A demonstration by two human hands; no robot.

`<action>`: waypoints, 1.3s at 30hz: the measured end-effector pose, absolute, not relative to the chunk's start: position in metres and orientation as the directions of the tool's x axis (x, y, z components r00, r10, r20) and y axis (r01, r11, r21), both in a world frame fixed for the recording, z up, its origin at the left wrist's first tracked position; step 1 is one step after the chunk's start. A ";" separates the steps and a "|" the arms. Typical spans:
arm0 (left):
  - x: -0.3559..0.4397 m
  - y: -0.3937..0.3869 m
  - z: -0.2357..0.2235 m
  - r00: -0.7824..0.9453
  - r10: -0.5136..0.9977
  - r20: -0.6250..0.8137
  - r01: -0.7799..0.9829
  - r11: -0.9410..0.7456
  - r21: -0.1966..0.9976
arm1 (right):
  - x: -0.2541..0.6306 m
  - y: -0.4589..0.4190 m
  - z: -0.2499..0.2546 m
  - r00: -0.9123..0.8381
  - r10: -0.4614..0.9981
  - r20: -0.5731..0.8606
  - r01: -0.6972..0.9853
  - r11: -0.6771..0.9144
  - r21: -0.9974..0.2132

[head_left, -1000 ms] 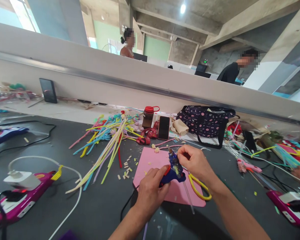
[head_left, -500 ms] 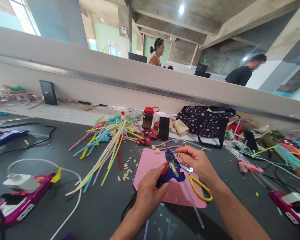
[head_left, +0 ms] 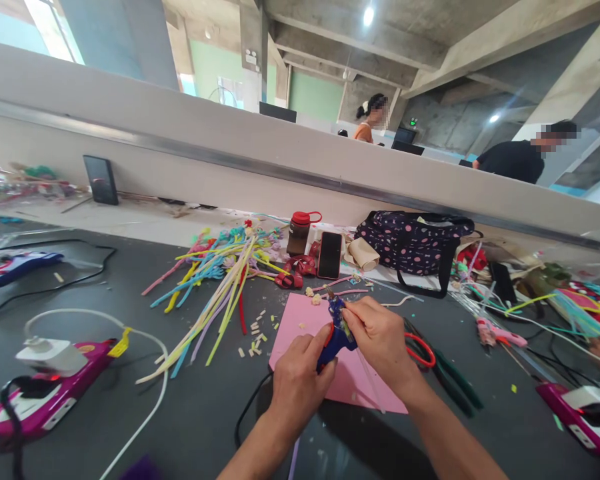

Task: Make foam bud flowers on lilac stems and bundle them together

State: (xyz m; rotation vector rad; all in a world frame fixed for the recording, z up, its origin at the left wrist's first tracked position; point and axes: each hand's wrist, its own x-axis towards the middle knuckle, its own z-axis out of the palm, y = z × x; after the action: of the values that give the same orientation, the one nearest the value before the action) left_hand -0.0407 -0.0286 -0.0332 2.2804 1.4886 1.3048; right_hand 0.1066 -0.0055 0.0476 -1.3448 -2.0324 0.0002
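My left hand (head_left: 303,370) is wrapped round the handle of a blue glue gun (head_left: 336,343), whose metal tip points away from me. A clear glue stick (head_left: 373,380) sticks out of its back. My right hand (head_left: 383,333) is closed against the gun's side, thumb and fingers pressed together; anything small between them is hidden. Both hands are over a pink mat (head_left: 293,327). Just right of my right wrist lie a red handle loop (head_left: 421,351) and dark green tool handles (head_left: 455,380), partly covered by the hand.
Pipe cleaners (head_left: 215,300) spread on the left, with cut bits (head_left: 255,340) beside the mat. A phone (head_left: 329,255), a bottle (head_left: 299,237) and a patterned bag (head_left: 415,250) stand at the back. Power strips (head_left: 70,387) lie on both sides. A pink glue gun (head_left: 500,332) rests at right.
My right hand has moved in and closed on the glue gun's side. The yellow-handled scissors by it no longer show; the red and green handles do. Two people behind the partition moved right.
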 end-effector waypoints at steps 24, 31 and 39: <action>-0.041 -0.027 -0.030 0.070 0.922 0.382 0.461 -0.369 0.807 | 0.149 0.019 0.049 -0.069 0.982 0.177 0.393 0.190 -0.900; -0.041 -0.027 -0.027 0.053 0.930 0.364 0.486 -0.343 0.804 | 0.128 0.003 0.042 -0.037 0.892 0.451 0.654 0.363 -0.664; -0.040 -0.029 -0.027 0.047 0.906 0.420 0.536 -0.378 0.755 | 0.114 0.001 0.027 -0.176 0.751 0.636 0.831 0.460 -0.313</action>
State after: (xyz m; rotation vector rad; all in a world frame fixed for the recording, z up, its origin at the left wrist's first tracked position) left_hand -0.0395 -0.0290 -0.0268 1.9366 1.4486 1.2688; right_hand 0.1143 0.0013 0.0271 -1.3197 -1.9535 -0.1333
